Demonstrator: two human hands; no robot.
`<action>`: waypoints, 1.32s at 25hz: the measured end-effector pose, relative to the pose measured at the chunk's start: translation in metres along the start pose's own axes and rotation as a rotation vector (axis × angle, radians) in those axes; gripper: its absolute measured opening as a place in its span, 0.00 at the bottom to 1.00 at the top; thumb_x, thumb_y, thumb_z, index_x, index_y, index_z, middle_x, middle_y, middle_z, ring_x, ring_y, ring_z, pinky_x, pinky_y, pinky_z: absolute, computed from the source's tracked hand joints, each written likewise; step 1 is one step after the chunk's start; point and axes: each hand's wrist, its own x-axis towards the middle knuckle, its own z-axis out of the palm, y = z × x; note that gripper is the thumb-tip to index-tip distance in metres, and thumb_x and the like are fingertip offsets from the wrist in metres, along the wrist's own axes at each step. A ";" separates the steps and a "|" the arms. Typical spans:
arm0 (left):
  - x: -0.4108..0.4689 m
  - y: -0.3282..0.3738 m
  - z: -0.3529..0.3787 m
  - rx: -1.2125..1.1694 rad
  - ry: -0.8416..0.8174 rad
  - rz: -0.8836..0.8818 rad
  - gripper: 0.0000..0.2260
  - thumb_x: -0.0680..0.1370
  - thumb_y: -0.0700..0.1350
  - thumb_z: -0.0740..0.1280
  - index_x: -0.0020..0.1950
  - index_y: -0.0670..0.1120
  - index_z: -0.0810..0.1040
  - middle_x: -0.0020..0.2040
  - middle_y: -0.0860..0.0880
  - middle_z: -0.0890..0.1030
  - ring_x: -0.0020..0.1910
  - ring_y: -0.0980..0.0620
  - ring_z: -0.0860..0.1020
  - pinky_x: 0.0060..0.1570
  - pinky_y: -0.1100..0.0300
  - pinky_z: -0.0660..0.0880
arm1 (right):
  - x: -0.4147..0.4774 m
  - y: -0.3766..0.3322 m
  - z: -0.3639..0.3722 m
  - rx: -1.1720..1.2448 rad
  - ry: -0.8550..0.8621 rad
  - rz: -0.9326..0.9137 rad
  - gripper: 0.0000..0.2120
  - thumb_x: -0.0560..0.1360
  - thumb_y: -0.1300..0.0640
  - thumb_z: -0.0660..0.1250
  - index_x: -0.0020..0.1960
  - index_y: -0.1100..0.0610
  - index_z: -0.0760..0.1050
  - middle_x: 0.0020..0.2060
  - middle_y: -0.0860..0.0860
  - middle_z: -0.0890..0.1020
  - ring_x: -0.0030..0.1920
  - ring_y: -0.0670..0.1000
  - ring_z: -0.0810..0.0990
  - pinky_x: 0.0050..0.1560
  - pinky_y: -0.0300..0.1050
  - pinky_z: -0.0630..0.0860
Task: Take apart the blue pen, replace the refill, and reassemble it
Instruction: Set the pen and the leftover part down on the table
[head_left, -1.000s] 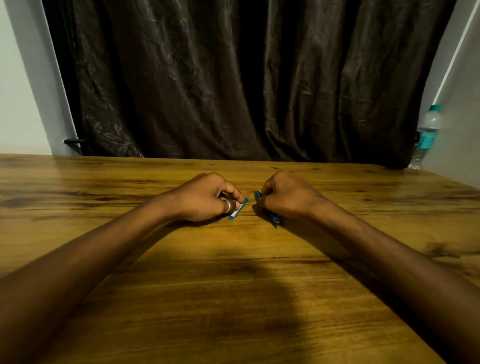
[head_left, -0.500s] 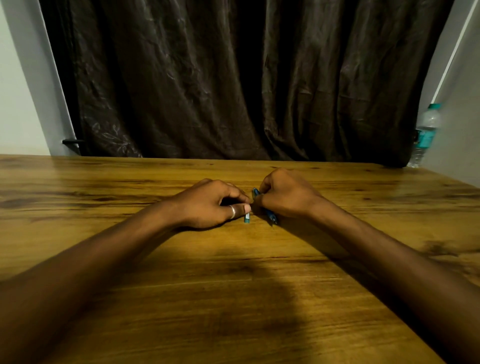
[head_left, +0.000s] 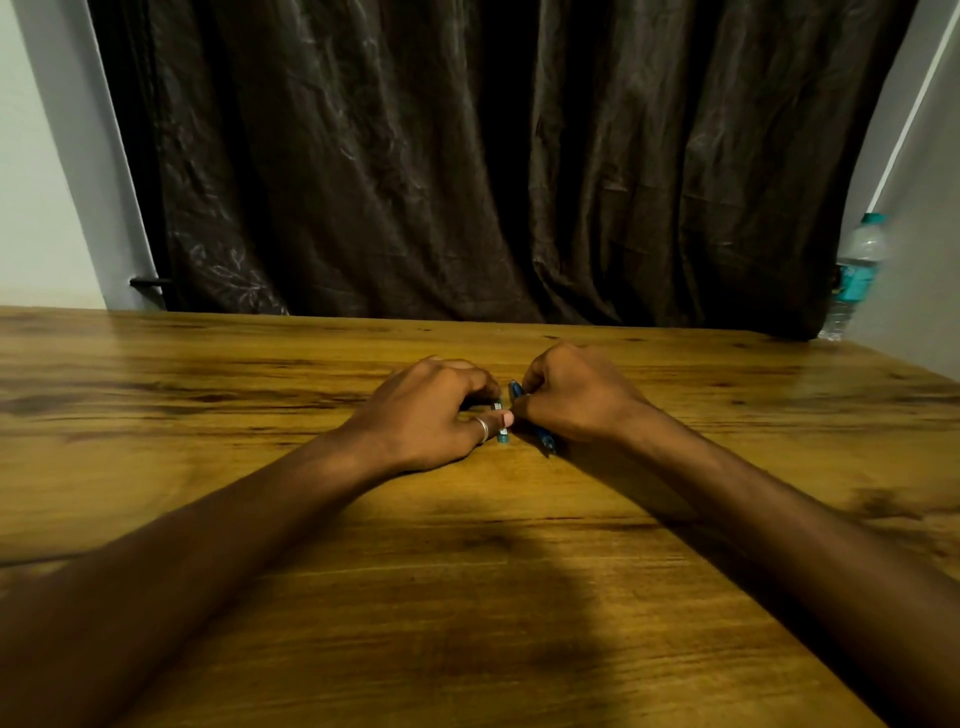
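Hands meet over pen parts

Fingers of the left hand (head_left: 431, 415) curl around a short teal pen piece (head_left: 502, 426). The right hand (head_left: 571, 395) clenches the blue pen barrel (head_left: 545, 441), low on the wooden table (head_left: 467, 597), thumbs almost touching.

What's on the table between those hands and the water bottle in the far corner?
Nothing: in the head view, only bare wooden table stretches from the right hand to the water bottle.
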 end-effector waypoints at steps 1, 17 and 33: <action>0.000 0.001 0.000 0.006 -0.007 0.005 0.19 0.76 0.63 0.64 0.61 0.55 0.82 0.55 0.57 0.84 0.53 0.57 0.80 0.50 0.55 0.79 | 0.000 0.000 0.001 -0.004 -0.003 0.001 0.09 0.71 0.51 0.74 0.41 0.57 0.84 0.36 0.53 0.85 0.39 0.51 0.84 0.38 0.51 0.83; -0.001 -0.001 0.003 0.062 -0.032 -0.172 0.24 0.81 0.63 0.57 0.69 0.50 0.74 0.66 0.50 0.79 0.64 0.49 0.75 0.61 0.49 0.74 | 0.002 0.007 0.000 -0.057 0.249 0.007 0.23 0.82 0.42 0.56 0.37 0.53 0.77 0.31 0.52 0.79 0.34 0.51 0.77 0.31 0.46 0.68; -0.002 -0.017 0.013 0.180 -0.374 -0.291 0.39 0.75 0.71 0.42 0.83 0.54 0.51 0.84 0.55 0.50 0.82 0.52 0.47 0.78 0.49 0.45 | -0.004 0.025 0.032 0.144 -0.002 0.146 0.43 0.68 0.18 0.41 0.57 0.49 0.73 0.52 0.49 0.79 0.52 0.55 0.78 0.51 0.54 0.73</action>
